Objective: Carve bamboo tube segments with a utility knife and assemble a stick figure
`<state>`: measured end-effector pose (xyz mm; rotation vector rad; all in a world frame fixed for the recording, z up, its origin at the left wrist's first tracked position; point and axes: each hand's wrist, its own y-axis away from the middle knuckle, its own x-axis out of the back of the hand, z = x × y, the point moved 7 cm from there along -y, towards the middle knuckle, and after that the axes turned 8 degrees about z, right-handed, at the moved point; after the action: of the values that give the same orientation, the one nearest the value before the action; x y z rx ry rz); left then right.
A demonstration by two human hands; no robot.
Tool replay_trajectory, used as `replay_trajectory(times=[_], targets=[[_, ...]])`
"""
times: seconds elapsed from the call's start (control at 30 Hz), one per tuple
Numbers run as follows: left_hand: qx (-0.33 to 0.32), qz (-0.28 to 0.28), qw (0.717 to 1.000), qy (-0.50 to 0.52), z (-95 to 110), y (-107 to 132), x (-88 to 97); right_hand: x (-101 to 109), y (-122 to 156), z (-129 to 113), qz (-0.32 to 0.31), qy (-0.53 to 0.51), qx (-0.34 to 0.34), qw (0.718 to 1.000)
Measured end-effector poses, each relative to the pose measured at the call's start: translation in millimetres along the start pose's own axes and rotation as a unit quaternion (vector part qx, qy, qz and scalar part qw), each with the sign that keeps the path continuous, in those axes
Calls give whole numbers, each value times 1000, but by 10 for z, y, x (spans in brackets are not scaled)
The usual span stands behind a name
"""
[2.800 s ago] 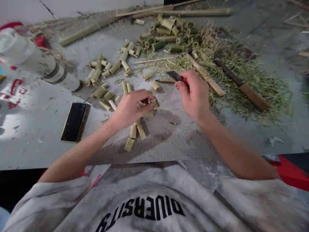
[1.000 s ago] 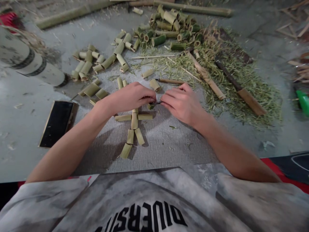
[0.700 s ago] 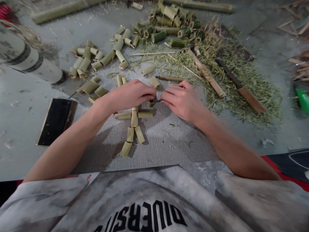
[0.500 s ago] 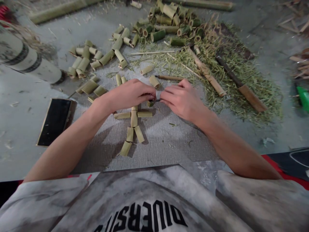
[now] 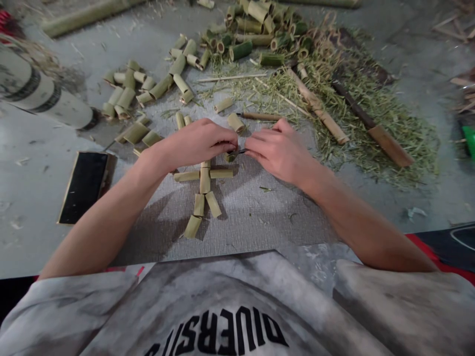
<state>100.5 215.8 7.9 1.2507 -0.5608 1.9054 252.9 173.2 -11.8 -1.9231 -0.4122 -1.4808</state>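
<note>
My left hand [image 5: 196, 143] is closed, its fingers pinching a short green bamboo ring [image 5: 230, 156] at the top of a figure laid out from pale bamboo pieces [image 5: 204, 184] on a grey mat [image 5: 256, 212]. My right hand [image 5: 279, 152] is closed too and holds a thin dark blade [image 5: 242, 151] whose tip meets the ring between the two hands. The figure has a cross arm, an upright body and two splayed legs below my hands.
Cut bamboo tubes [image 5: 156, 89] lie at the back left, a pile of greener tubes [image 5: 260, 29] at the back. Green shavings [image 5: 356, 113], a wooden-handled knife [image 5: 374, 128] and a bamboo stick [image 5: 319, 111] lie right. A black phone [image 5: 84, 185] lies left, beside a white cylinder [image 5: 44, 99].
Earlier my right hand was raised with a red-and-black cutter; it has come down to meet my left hand at the ring. Over the last second both hands have stayed nearly still.
</note>
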Motion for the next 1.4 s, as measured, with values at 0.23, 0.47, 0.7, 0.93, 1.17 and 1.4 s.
replay_trajectory(times=[0.23, 0.47, 0.7, 0.93, 1.17, 1.4], targets=[[-10, 19, 1000, 13, -14, 2, 4, 69, -6, -37, -33, 1, 5, 999], [-17, 27, 999, 20, 1, -3, 13, 102, 28, -71, -30, -10, 5, 999], [-7, 23, 999, 24, -16, 1, 13, 77, 56, -8, -54, -35, -85, 994], [-6, 24, 1000, 19, -25, -5, 6, 183, 66, 10, 2, -82, -45, 996], [-13, 28, 999, 25, -21, -11, 2, 175, 46, -5, 10, -49, -5, 999], [-7, 19, 1000, 17, -27, -14, -5, 148, 49, -25, 3, -21, 5, 1000]])
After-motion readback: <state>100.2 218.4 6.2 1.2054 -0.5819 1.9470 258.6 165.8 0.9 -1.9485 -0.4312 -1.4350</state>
